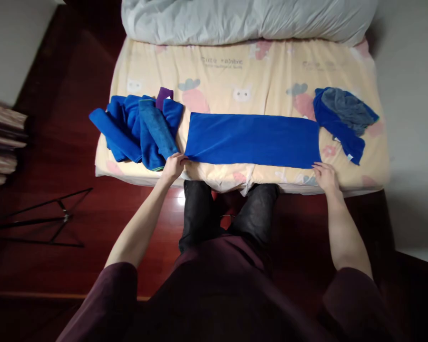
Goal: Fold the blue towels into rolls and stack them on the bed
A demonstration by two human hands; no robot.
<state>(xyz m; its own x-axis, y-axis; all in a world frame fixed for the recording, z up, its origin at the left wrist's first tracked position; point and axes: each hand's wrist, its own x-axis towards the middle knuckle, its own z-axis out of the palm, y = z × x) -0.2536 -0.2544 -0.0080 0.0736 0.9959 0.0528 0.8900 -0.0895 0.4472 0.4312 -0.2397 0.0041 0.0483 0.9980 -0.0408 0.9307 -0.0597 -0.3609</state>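
A blue cloth [253,140] lies spread flat as a long rectangle on the patterned bed sheet [221,90]. My left hand [174,166] pinches its near left corner. At the near right corner, my right hand [325,175] has its fingers closed on the cloth's edge. To the left is a loose pile of blue cloths [128,123], with a purple piece [164,97] at its far side. A smaller heap on the right has a grey-blue cloth [345,107] on top of a blue one [353,147].
A bulky pale quilt [249,21] lies across the far part of the bed. A black metal stand [64,216] is on the dark red floor at left. Striped fabric [3,142] shows at the left edge. My legs [203,213] are against the bed's near edge.
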